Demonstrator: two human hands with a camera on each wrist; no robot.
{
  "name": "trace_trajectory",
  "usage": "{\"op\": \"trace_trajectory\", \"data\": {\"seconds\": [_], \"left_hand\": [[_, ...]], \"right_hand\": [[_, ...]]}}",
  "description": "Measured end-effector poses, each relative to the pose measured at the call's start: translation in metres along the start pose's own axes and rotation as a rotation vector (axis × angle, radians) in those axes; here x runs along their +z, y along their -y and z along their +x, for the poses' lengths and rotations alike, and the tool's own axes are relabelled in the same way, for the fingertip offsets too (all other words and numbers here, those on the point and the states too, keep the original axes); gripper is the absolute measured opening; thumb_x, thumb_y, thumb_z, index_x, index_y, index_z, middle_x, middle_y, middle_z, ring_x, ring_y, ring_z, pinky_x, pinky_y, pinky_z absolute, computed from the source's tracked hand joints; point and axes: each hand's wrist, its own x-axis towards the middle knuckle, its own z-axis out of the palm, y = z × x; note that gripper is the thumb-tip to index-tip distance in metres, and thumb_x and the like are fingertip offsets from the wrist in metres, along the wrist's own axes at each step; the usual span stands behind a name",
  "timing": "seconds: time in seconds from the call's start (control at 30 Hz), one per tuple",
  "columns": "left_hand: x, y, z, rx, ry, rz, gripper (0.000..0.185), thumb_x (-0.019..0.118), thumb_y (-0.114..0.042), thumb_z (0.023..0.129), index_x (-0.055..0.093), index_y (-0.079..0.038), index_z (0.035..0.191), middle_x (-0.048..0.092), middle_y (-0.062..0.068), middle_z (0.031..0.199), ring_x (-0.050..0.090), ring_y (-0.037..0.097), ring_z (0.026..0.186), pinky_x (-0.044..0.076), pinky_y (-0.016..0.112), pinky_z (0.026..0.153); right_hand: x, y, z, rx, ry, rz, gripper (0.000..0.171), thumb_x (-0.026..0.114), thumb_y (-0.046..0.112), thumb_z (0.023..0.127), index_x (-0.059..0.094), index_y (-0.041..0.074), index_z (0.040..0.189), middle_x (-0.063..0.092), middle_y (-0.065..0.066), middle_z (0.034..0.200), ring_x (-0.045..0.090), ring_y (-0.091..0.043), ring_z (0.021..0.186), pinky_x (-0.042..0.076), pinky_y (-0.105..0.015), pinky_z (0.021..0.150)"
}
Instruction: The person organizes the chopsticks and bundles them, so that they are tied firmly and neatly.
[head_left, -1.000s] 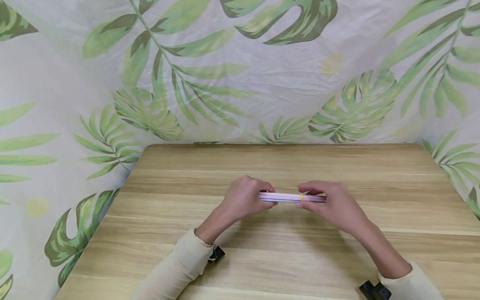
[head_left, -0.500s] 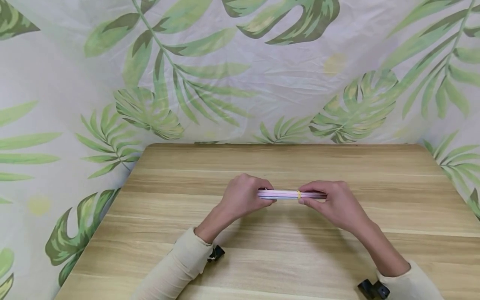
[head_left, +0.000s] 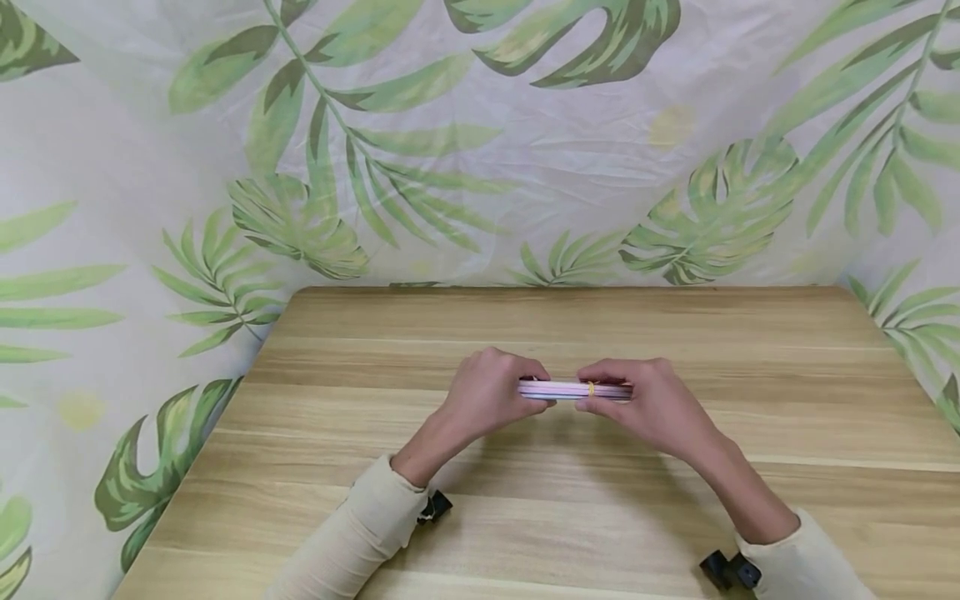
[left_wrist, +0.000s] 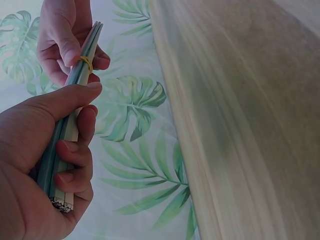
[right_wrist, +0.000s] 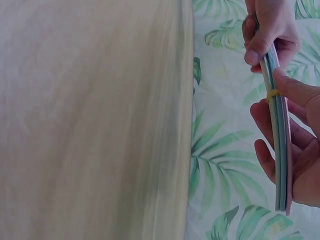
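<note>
A thin bundle of pastel sticks is held level above the wooden table, with a yellow rubber band around it. My left hand grips the bundle's left end, fingers curled round the sticks. My right hand holds the right part of the sticks, thumb and fingers pinching at the rubber band. The band sits right by the right hand's fingers.
A leaf-print cloth hangs behind the table and drapes down its left and right sides. The table's far edge lies well beyond the hands. Black wrist mounts show at both cuffs.
My right hand slid leftward along the bundle, carrying the yellow band a little toward the middle. The left hand stayed where it was.
</note>
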Motion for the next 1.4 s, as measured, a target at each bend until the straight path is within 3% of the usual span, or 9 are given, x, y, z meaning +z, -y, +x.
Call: {"op": "trace_trajectory", "data": {"seconds": [0.23,0.67,1.03,1.4], "left_hand": [[-0.001,0.001,0.0,-0.025,-0.012,0.016,0.012,0.092,-0.029,0.081,0.084,-0.027,0.09,0.072,-0.014,0.071,0.051,0.003,0.057,0.041,0.025,0.052],[0.001,-0.003,-0.002,-0.008,-0.002,0.02,0.012,0.091,-0.026,0.081,0.084,-0.025,0.091,0.075,-0.012,0.074,0.05,0.002,0.057,0.041,0.023,0.052],[-0.002,0.002,-0.001,-0.045,0.011,0.023,0.014,0.093,-0.031,0.081,0.084,-0.026,0.091,0.072,-0.014,0.071,0.05,0.003,0.057,0.042,0.025,0.052],[-0.006,0.009,-0.003,-0.056,0.008,0.004,0.018,0.094,-0.036,0.081,0.084,-0.027,0.091,0.073,-0.015,0.072,0.052,0.0,0.057,0.041,0.023,0.052]], "right_hand": [[-0.009,-0.005,-0.002,0.019,-0.002,0.006,0.023,0.087,0.018,0.09,0.083,0.016,0.113,0.083,-0.001,0.105,0.078,-0.01,0.089,0.061,-0.027,0.074],[0.007,-0.001,0.001,-0.051,-0.023,-0.01,0.021,0.088,0.019,0.09,0.084,0.016,0.11,0.084,-0.001,0.104,0.075,-0.006,0.084,0.06,-0.025,0.07],[-0.013,-0.011,-0.006,0.02,-0.016,-0.039,0.028,0.088,0.017,0.09,0.082,0.014,0.118,0.083,-0.004,0.111,0.078,-0.014,0.093,0.061,-0.027,0.076],[-0.022,-0.02,-0.013,0.015,-0.048,-0.025,0.024,0.088,0.018,0.09,0.083,0.018,0.113,0.083,0.0,0.105,0.075,-0.007,0.088,0.06,-0.026,0.074]]}}
